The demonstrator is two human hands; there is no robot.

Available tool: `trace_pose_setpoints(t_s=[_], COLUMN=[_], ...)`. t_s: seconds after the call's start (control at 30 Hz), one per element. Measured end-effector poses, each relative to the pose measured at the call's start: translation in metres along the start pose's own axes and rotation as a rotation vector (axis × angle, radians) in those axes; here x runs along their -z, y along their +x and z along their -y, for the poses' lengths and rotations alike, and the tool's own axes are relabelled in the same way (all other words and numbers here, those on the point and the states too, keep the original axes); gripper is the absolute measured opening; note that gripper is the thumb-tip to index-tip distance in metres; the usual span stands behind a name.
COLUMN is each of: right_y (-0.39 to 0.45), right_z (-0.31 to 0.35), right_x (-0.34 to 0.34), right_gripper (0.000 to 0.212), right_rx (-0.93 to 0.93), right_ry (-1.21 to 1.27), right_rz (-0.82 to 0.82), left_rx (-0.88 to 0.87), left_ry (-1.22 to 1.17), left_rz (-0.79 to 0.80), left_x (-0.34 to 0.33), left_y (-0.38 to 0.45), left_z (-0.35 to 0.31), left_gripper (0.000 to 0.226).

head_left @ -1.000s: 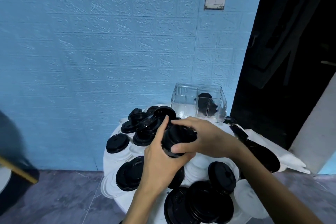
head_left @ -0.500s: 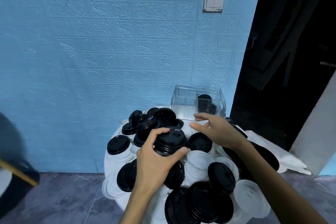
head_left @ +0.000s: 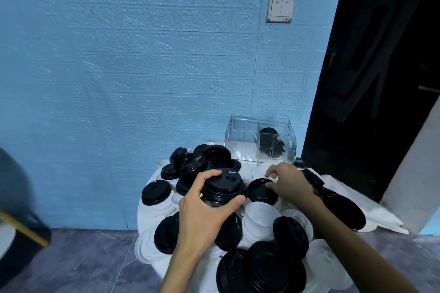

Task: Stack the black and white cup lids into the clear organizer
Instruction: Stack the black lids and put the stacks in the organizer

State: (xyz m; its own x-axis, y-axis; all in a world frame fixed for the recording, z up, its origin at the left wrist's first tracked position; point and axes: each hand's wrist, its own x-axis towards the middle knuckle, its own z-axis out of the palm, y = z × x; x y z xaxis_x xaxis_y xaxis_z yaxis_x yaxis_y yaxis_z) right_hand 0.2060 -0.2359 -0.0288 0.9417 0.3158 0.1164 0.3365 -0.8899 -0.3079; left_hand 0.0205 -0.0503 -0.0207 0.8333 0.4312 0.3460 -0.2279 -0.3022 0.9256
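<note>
Gripping a short stack of black lids (head_left: 222, 189) from the side, the left hand (head_left: 202, 217) had its thumb curled round the right flank and its fingers (head_left: 204, 176) wrapped over the left; the stack stood upright, its axis vertical, domed tops facing up and tipped slightly toward the wall. Nearer than that stack, on the white bench (head_left: 145, 211), lay overlapping black lids (head_left: 262, 271) and frosted translucent white lids (head_left: 259, 219), all round, ribbed at the rim and strewn at odd tilts. Just right of the held stack, the right hand (head_left: 289, 184) reached down with curled fingers (head_left: 270, 172) pinching the far rim of a single black lid (head_left: 260, 191) that lay flat, top up. Left of the stack sat one black lid (head_left: 156, 191) resting on white ones, and behind it rose a loose heap of black lids (head_left: 195, 162), crowding the way toward the back. Beyond the heap and to the right of the held stack stood the clear organizer (head_left: 260, 143), a ribbed, glossy box with a divider, holding a row of black lids (head_left: 271, 145) on edge in its right compartment. Behind everything ran a textured blue brick-pattern wall (head_left: 142, 66) with a white switch (head_left: 281, 8).
</note>
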Motion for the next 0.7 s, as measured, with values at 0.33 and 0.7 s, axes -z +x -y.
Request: trace_pose_setpoints(t_s=[0.33, 0.7], right_y=[-0.007, -0.017], right_z=[0.003, 0.035], right_x=[0.018, 0.038], right_gripper=[0.035, 0.026], right_rx=[0.001, 0.194], right_ry=[0.144, 0.306], right_rz=[-0.187, -0.515], left_rx=[-0.012, 0.023], left_ry=[0.003, -0.036], left_rz=[-0.003, 0.038], left_x=[-0.002, -0.004], left_y=[0.002, -0.001], left_z=[0.001, 0.004], left_gripper=[0.059, 0.061])
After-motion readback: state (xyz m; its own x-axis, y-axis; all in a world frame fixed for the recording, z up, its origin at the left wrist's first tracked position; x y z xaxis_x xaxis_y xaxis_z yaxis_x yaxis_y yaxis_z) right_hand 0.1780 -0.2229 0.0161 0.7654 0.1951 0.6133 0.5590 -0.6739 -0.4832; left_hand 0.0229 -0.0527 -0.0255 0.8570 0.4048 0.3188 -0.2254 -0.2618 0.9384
